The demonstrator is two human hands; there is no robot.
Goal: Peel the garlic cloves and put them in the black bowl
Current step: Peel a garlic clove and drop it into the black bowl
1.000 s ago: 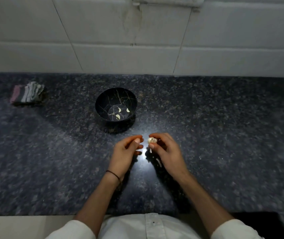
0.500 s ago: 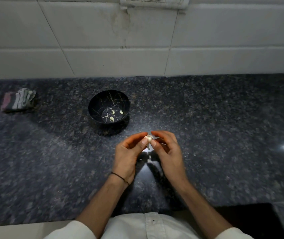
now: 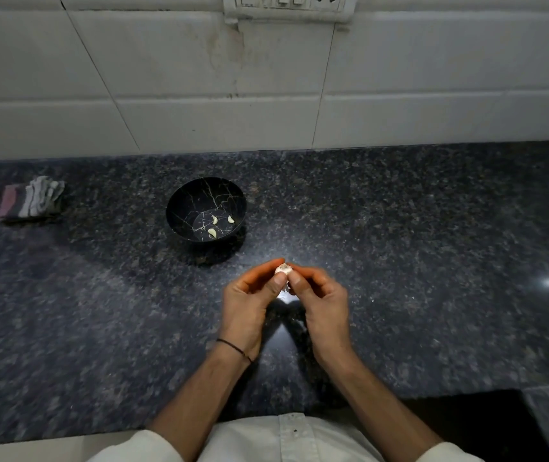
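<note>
Just in front of the black bowl point(image 3: 205, 210), left hand point(image 3: 248, 306) and right hand point(image 3: 321, 303) both pinch the garlic point(image 3: 283, 269), likely to work its skin loose.

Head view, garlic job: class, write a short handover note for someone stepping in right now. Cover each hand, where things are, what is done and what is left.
Left hand: fingers pinch the garlic piece.
Right hand: also pinches the same piece, from the other side.
The piece is held above the countertop, nearer the person than the black bowl; it looks whitish, with papery skin on it.
Done: three peeled cloves lie in the bowl.
Left: finish peeling the held piece and drop the cloves in the bowl. No other garlic is in view.
A folded cloth lies far left, not involved.
</note>
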